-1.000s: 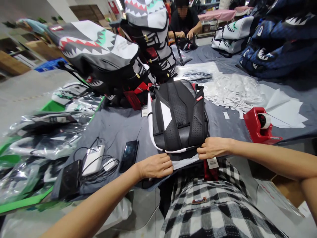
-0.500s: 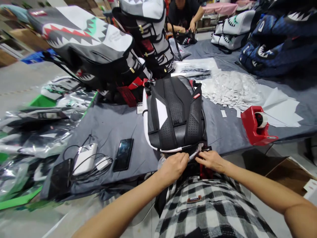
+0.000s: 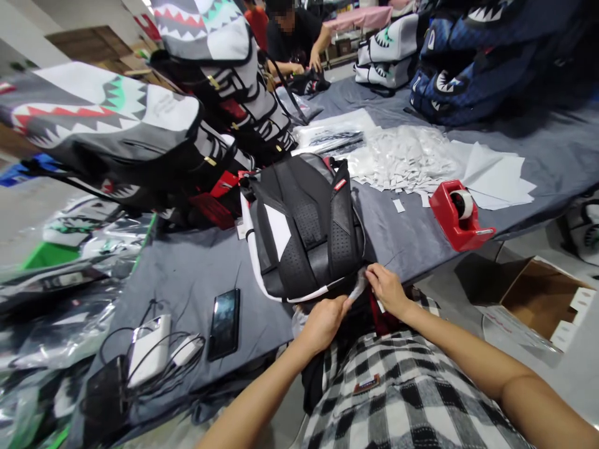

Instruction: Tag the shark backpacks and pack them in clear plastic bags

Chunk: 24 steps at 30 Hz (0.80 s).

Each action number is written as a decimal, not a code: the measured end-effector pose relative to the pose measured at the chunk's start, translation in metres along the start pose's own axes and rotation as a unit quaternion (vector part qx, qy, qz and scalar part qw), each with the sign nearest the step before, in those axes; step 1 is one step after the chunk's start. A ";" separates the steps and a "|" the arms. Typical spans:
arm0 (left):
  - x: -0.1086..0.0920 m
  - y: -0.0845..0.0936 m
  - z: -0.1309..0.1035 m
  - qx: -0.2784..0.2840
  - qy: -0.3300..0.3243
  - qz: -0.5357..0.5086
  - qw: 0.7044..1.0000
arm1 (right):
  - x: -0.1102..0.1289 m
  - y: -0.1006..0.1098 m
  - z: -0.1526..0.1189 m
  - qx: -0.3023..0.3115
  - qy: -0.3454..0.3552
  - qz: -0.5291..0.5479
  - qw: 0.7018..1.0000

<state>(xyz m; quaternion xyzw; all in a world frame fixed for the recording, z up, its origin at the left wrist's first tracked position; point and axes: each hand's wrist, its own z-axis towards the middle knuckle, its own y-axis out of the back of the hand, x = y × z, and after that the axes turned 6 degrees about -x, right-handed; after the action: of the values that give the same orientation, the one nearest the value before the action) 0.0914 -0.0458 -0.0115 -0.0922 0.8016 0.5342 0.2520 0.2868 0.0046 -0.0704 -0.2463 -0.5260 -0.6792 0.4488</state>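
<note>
A black backpack (image 3: 306,234) with white edging and a white patch lies on the table, its padded straps facing up. At its near edge, a crumpled strip of clear plastic (image 3: 359,285) runs between my two hands. My left hand (image 3: 326,321) is closed, pinching one end of the plastic between thumb and fingers. My right hand (image 3: 387,288) pinches the other end close to the backpack's lower right corner. Below the right hand hangs a dark red piece (image 3: 378,312), partly hidden by the wrist. More clear plastic shows left of my left hand.
Stacked shark-face backpacks (image 3: 107,125) stand at the left, blue ones (image 3: 458,75) at the back right. A red tape dispenser (image 3: 458,218), white tags (image 3: 407,159), a phone (image 3: 224,324) and a power bank (image 3: 150,352) lie around. A cardboard box (image 3: 538,299) sits below; a co-worker (image 3: 294,40) stands opposite.
The view has swung right, so things appear further left. My hands keep hold at the backpack's near edge; the right has moved slightly outward, with the plastic stretched between them.
</note>
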 end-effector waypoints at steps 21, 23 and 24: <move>-0.007 -0.010 0.001 -0.058 -0.021 0.144 0.988 | 0.026 0.038 0.011 0.011 0.255 -0.130 0.958; -0.007 -0.014 0.004 -0.070 -0.037 0.133 0.988 | 0.033 0.038 0.011 0.074 0.385 -0.118 0.912; -0.005 -0.016 0.004 -0.074 -0.036 0.127 0.988 | 0.034 0.035 0.013 0.111 0.431 -0.119 0.888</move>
<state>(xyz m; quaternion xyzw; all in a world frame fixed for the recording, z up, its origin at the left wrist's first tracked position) 0.1040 -0.0492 -0.0228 0.0118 0.7556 0.6225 0.2036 0.2988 0.0031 -0.0216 0.1865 -0.3778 -0.7041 0.5716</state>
